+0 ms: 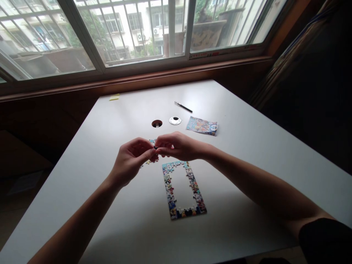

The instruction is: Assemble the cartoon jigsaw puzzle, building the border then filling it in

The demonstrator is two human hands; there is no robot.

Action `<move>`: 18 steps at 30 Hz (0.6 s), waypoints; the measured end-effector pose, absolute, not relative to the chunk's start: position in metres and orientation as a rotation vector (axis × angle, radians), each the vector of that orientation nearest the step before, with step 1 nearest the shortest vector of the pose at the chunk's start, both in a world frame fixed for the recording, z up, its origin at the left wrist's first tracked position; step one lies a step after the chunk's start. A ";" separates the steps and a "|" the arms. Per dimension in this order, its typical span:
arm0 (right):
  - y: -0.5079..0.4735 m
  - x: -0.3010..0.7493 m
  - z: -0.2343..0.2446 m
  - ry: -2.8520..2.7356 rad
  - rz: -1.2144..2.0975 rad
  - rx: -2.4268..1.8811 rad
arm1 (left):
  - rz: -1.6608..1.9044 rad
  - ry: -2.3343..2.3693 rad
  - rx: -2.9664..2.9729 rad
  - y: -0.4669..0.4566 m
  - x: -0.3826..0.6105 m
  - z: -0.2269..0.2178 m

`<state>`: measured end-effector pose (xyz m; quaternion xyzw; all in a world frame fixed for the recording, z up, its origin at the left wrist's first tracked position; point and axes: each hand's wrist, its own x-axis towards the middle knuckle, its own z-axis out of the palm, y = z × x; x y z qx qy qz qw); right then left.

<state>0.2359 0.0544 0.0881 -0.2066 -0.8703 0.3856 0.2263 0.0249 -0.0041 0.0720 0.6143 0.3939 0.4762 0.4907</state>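
My left hand [133,157] and my right hand [177,146] meet above the table, fingertips nearly touching. Between their thumbs and fingers is a small dark puzzle piece [155,147], pinched from both sides. Several loose puzzle pieces [149,161] lie on the table behind and beneath the hands, mostly hidden by them. Closer to me lies a jigsaw puzzle [202,203] with its border joined into a rectangle. Its middle shows bare white table, and pieces with dark and colourful prints line all its sides.
On the white table [233,227] a printed picture sheet [202,125] lies beyond my right hand. Past it are a pen [183,106], a round metal cover [175,120] and a cable hole [157,123]. A yellow sticky note [114,97] is at the far left edge, below a barred window [132,33].
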 end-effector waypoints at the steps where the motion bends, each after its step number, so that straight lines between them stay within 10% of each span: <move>1: 0.052 0.235 0.090 -2.394 1.017 -0.551 | 1.166 0.949 1.490 -0.006 0.026 0.075; 18: 0.059 0.244 0.095 -2.446 0.863 -0.748 | 1.074 1.074 1.700 0.000 0.021 0.069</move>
